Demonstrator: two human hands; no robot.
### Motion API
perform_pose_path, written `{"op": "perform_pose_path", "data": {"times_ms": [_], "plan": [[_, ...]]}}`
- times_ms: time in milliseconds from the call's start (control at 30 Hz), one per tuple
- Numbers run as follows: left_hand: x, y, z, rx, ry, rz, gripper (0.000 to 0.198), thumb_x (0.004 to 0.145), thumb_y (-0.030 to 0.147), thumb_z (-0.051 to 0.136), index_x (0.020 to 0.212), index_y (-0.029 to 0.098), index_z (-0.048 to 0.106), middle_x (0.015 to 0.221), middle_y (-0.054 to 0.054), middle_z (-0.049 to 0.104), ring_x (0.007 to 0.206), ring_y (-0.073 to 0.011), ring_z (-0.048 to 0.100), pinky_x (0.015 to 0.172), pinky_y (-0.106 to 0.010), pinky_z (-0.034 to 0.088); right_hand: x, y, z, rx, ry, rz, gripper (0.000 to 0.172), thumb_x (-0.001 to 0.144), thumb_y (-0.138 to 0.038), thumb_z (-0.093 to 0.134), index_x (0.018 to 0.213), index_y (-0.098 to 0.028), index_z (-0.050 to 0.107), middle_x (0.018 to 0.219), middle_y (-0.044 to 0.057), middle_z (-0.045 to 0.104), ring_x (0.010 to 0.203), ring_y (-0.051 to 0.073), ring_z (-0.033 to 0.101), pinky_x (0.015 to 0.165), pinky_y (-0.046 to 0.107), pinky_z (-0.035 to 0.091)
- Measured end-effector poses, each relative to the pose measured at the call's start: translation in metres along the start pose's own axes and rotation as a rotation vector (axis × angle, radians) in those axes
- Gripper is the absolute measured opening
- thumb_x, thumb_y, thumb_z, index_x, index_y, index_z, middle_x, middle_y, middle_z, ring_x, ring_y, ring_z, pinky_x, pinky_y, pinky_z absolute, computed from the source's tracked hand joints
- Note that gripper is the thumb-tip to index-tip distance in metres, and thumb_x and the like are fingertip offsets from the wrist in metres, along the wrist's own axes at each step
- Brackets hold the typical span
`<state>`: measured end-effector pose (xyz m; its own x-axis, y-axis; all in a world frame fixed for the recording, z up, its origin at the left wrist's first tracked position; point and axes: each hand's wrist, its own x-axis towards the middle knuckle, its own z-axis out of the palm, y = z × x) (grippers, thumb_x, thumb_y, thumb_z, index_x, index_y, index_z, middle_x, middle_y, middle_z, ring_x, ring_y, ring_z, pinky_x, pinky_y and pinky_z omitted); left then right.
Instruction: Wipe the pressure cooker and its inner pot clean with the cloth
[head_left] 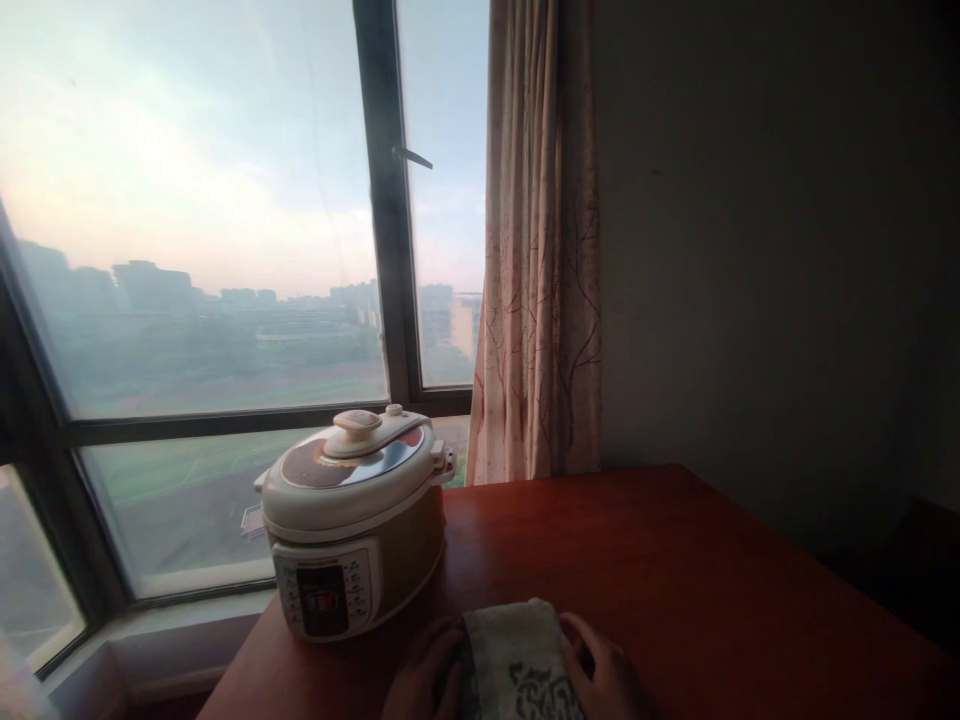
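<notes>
At the bottom of the view a pale folded cloth (510, 640) with a dark printed pattern lies on the red-brown table. My left hand (426, 672) is at its left edge, fingers bent against the fabric. On the opposite side, my right hand (600, 668) grips the right edge with its fingers curled. The lower parts of the cloth and of both hands run out of the frame. To the left of the cloth stands a cream electric pressure cooker (360, 520), its lid on and its control panel facing me.
The wooden table (697, 590) stretches away to the right, with a corner at the back. Behind the cooker is a large dark-framed window (397, 200) with a handle. A patterned curtain (536, 250) hangs beside it, next to a dark wall (750, 250).
</notes>
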<state>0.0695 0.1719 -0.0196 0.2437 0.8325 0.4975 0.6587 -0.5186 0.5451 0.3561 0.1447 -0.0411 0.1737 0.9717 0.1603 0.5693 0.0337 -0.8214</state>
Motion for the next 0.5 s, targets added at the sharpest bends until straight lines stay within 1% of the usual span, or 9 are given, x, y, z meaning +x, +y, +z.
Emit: {"op": "perform_pose_path", "data": {"times_ms": [167,367,500], "plan": [[-0.0021,-0.0036,0.0016,0.014,0.012,0.006,0.031,0.087,0.027,0.058,0.111,0.024,0.078,0.120,-0.010,0.076,0.109,-0.0244,0.073,0.097,-0.036,0.058,0.0003,0.0017,0.0014,0.013,-0.004,-0.009,0.050,0.092,-0.051,0.047,0.120,-0.020,0.073,0.116,0.010,0.076,0.107,0.023,0.071,0.093,0.027,0.052],[0.0003,0.0025,-0.0026,0.004,-0.032,-0.033,0.032,0.087,0.028,0.057,0.111,0.024,0.078,0.121,-0.010,0.076,0.110,-0.0246,0.073,0.097,-0.037,0.059,-0.0001,-0.0007,0.0001,0.045,0.018,0.002,0.050,0.089,-0.059,0.051,0.115,-0.023,0.076,0.113,0.010,0.078,0.103,0.025,0.073,0.090,0.029,0.054],[0.0007,0.0035,-0.0023,0.005,-0.009,-0.011,0.031,0.087,0.028,0.058,0.110,0.024,0.079,0.120,-0.011,0.076,0.109,-0.0250,0.073,0.096,-0.037,0.059,-0.0013,-0.0030,-0.0010,0.051,0.009,-0.009,0.049,0.091,-0.055,0.049,0.116,-0.023,0.075,0.114,0.009,0.077,0.103,0.024,0.073,0.090,0.027,0.054]]}}
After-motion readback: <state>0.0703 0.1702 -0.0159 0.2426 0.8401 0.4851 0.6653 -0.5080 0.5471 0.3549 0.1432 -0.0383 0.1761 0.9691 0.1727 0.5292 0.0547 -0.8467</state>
